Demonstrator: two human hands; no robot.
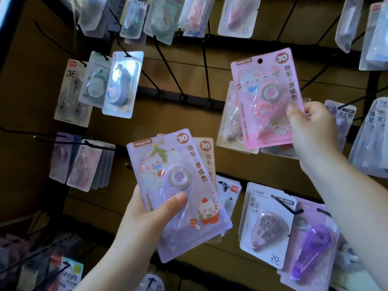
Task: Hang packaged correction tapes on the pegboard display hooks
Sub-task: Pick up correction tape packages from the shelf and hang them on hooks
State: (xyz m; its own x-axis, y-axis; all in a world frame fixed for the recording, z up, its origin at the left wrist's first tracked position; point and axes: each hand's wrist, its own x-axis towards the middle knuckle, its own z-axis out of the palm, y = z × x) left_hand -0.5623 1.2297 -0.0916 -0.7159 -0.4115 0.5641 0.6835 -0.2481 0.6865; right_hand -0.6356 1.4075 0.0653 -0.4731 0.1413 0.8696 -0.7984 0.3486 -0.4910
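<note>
Two hands occupied. I have the left hand [142,225] gripping a small stack [206,162] low before the pegboard [189,127], purple pack [189,234] uppermost, thumb [172,203] across its blister [178,177]. The right hand [311,128] pinches the pink pack [266,97] by its lower corner, raised among the hooks [170,70]. Judged light, stiff-carded, glossy; grip the edge, leaving the hang hole [260,60] free.

One pink pack [266,95], one purple pack [168,164]

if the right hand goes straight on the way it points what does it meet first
Likely the pale packs hanging behind the pink pack that the right hand pinches; depth is unclear.
</note>
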